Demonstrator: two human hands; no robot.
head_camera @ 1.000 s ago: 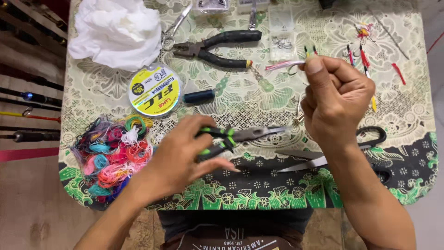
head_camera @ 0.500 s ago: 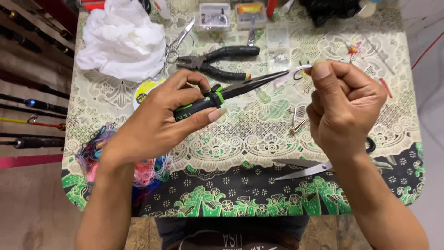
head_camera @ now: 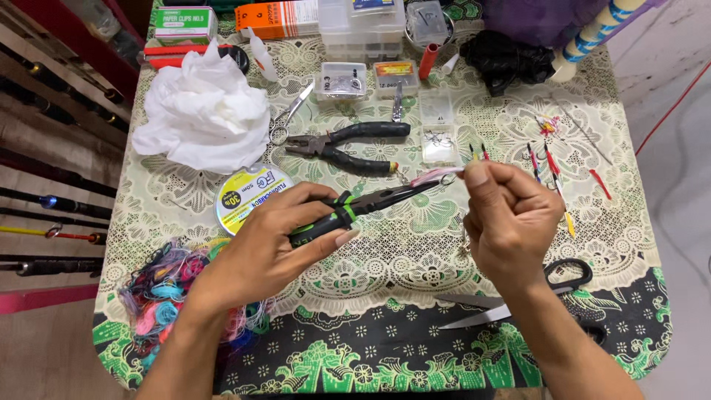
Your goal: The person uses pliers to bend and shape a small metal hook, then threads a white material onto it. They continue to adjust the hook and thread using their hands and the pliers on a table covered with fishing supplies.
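Observation:
My left hand (head_camera: 275,241) grips long-nose pliers (head_camera: 370,205) with black and green handles, their thin jaws pointing right. The jaw tips meet a small pink fishing lure (head_camera: 435,175) pinched between the thumb and fingers of my right hand (head_camera: 509,220). Both hands hover above the middle of a green and cream patterned table (head_camera: 400,296). A round spool of fishing line (head_camera: 248,195) lies just behind my left hand.
Black combination pliers (head_camera: 348,146), small scissors (head_camera: 290,115) and crumpled white tissue (head_camera: 201,118) lie at the back left. Clear plastic boxes (head_camera: 361,26) stand at the far edge. Large scissors (head_camera: 518,296) lie front right, coloured threads (head_camera: 167,296) front left, several small lures (head_camera: 548,167) at the right.
My left hand picked the long-nose pliers up off the table and brought their tips to the lure in my right hand. The view has tilted to show more of the table's far edge.

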